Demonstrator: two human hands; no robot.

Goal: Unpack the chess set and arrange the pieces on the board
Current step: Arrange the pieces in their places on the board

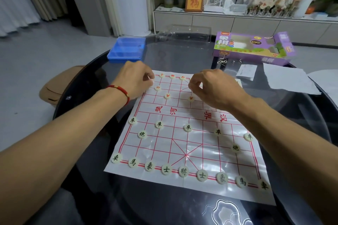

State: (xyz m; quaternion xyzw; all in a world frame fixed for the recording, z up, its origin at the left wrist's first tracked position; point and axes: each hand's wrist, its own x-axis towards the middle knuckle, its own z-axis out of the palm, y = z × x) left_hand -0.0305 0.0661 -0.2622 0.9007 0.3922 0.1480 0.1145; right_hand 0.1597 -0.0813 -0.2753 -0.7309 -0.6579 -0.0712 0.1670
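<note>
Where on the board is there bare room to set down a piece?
The river band between the two sides is bare. So are the squares between the black soldiers and the near back row. The far end is crowded: the left hand and right hand work among red pieces there.

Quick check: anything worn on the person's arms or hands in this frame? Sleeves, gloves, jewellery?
Both forearms are bare, with no sleeves in view and no gloves. The left hand has a thin red cord bracelet with a small gold bead at the wrist. The right hand and its wrist show no watch or band; no rings are visible.
</note>
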